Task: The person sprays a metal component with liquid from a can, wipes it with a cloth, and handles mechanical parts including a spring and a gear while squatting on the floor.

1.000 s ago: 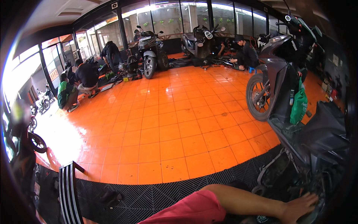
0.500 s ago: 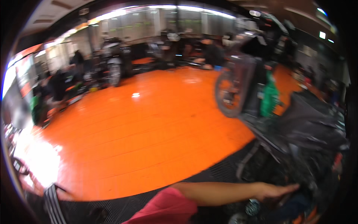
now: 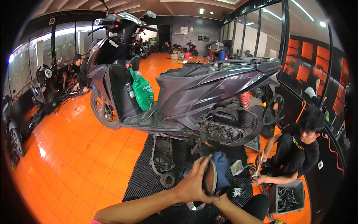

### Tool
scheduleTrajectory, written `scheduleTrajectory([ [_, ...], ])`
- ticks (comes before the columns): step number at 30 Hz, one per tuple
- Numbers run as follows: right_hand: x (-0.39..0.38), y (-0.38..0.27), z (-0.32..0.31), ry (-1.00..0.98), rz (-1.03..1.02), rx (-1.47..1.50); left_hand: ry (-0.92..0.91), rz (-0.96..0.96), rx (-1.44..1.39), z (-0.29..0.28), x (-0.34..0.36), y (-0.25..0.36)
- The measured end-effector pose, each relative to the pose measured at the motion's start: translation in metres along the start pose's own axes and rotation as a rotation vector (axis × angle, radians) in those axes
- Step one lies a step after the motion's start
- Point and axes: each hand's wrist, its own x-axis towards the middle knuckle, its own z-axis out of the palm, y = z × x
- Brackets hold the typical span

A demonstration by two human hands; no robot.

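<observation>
My left hand grips a round, dished metal part by its rim, fingers curled over the near side. My right hand is behind it, mostly hidden, holding a dark blue cloth against the part. Below, a ring-shaped part and a metal casing lie on the black ridged mat. A grey scooter with its rear drive side opened stands in front of me, a green bag hanging on it.
A co-worker squats at the right, working with a tool beside a tray of tools. Orange tiles surround the mat. Other scooters and a person are at left; a glass wall is at right.
The view has swung right to face the scooter. My left hand, earlier reaching low to the right, is now raised in front, gripping the metal part; my right hand has appeared with the cloth.
</observation>
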Motion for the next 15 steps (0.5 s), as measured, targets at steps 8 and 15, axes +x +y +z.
scheduleTrajectory([
  [8,-0.016,-0.035,-0.005,0.038,0.681,0.913,-0.174,0.414,0.597,-0.013,-0.003,0.015],
  [15,-0.002,-0.041,-0.018,0.133,-0.324,-0.280,0.012,-0.039,-0.525,0.013,0.006,-0.001],
])
